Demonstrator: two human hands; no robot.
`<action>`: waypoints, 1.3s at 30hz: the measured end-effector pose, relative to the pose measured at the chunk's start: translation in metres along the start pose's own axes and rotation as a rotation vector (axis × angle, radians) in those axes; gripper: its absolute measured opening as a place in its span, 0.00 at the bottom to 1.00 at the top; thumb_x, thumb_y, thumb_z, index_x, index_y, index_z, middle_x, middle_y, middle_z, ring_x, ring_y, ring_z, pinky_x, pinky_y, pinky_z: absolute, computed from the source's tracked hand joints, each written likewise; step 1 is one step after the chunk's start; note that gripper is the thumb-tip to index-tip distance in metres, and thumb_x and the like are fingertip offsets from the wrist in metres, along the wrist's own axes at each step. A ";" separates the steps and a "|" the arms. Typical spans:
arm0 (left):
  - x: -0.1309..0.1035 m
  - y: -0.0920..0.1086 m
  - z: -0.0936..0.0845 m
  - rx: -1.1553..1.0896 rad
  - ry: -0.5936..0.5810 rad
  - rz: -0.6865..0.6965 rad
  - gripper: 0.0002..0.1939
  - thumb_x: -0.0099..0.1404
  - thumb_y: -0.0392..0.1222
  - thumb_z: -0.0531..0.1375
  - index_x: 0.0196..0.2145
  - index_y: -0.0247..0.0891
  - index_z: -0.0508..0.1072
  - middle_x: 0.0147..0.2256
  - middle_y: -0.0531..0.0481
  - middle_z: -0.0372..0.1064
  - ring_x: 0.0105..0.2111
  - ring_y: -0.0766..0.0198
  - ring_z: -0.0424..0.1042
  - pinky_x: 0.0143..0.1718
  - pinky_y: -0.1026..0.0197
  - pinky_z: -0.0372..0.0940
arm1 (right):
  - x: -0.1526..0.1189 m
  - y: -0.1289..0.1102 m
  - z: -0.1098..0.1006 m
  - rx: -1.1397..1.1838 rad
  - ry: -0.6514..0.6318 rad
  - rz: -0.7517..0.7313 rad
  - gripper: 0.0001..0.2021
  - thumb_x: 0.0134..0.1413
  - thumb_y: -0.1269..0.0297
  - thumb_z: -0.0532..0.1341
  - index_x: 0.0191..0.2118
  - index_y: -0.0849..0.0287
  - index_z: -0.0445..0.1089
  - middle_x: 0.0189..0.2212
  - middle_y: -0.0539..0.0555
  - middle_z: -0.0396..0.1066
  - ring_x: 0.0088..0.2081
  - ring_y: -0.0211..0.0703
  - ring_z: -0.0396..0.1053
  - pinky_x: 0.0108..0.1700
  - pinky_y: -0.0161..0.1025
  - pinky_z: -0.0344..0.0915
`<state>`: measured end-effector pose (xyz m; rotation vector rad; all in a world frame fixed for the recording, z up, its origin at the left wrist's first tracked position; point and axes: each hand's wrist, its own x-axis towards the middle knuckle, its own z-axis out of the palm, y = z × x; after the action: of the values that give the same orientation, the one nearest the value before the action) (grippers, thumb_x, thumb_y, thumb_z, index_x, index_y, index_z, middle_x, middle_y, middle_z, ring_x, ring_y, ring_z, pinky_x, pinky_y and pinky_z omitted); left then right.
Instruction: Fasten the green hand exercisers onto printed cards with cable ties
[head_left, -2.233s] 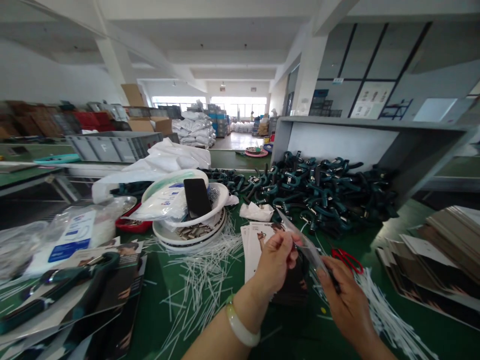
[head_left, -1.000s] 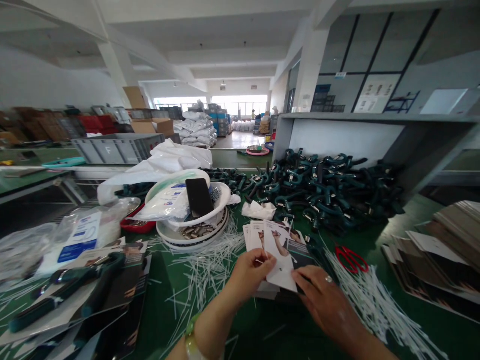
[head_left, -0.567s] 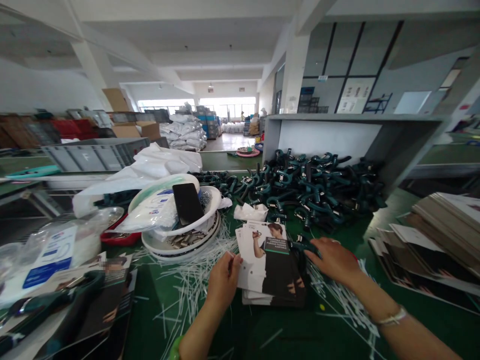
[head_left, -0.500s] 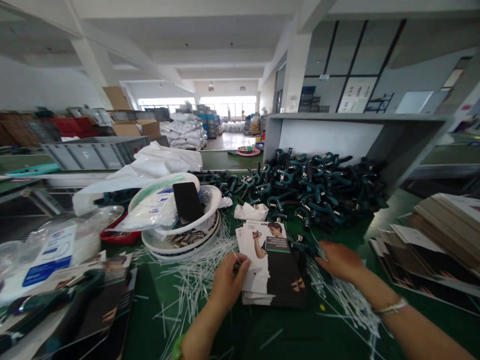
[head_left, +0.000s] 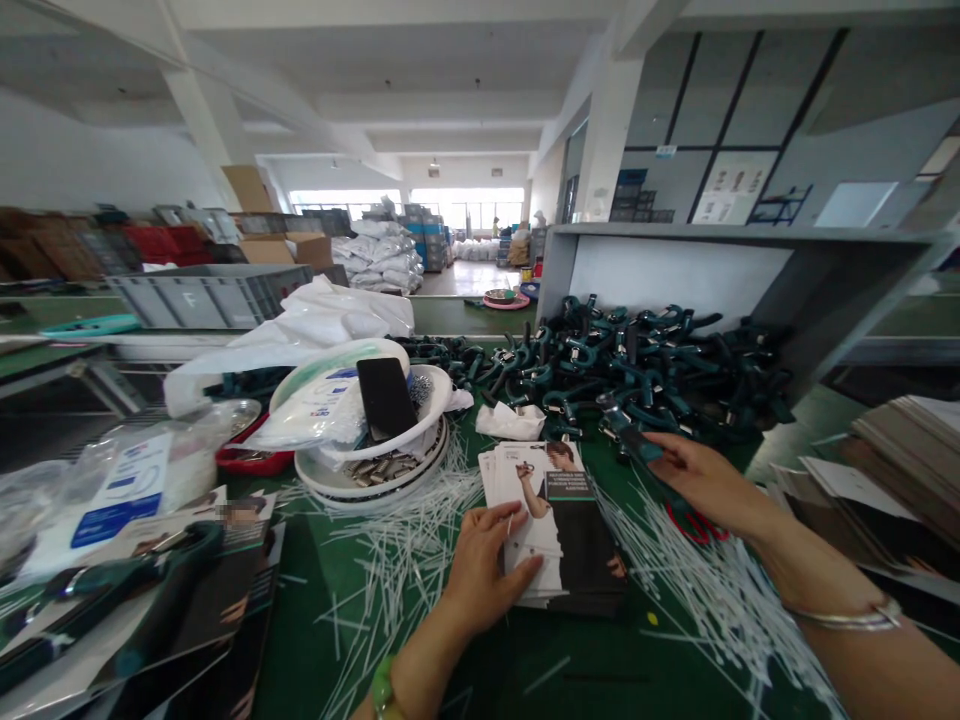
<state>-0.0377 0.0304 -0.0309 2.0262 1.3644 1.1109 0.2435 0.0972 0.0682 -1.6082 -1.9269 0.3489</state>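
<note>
My left hand (head_left: 487,568) lies over the left edge of a stack of printed cards (head_left: 589,540), thumb and fingers apart on the top card. My right hand (head_left: 697,475) is closed on a dark green hand grip strengthener (head_left: 636,440), lifted beside the stack with its curved end pointing away from me. Under my right hand, red handles (head_left: 697,525) show among white cable ties (head_left: 720,590); the rest of that tool is hidden. More loose cable ties (head_left: 405,560) are scattered left of the cards.
A heap of dark green hand grips (head_left: 637,365) spills from a grey box (head_left: 750,240) lying on its side. A phone (head_left: 385,398) rests on a white bowl (head_left: 439,400) at centre left. More cards (head_left: 877,500) are piled at the right; a carded grip (head_left: 172,600) lies front left.
My right hand has taken up a hand grip strengthener, uncovering the red handles. My left hand's fingers have spread onto the cards. The view has shifted slightly.
</note>
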 end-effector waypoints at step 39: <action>0.103 0.028 0.010 0.313 -0.156 -0.100 0.09 0.58 0.48 0.58 0.33 0.48 0.78 0.36 0.51 0.76 0.37 0.59 0.71 0.38 0.61 0.60 | -0.031 -0.032 0.095 -0.051 -0.161 -0.434 0.10 0.56 0.68 0.52 0.33 0.57 0.72 0.31 0.53 0.67 0.34 0.40 0.66 0.36 0.36 0.62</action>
<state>0.0047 0.1137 0.0221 2.1770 1.6186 0.7147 0.1645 0.0765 0.0025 -1.1733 -2.3556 0.2553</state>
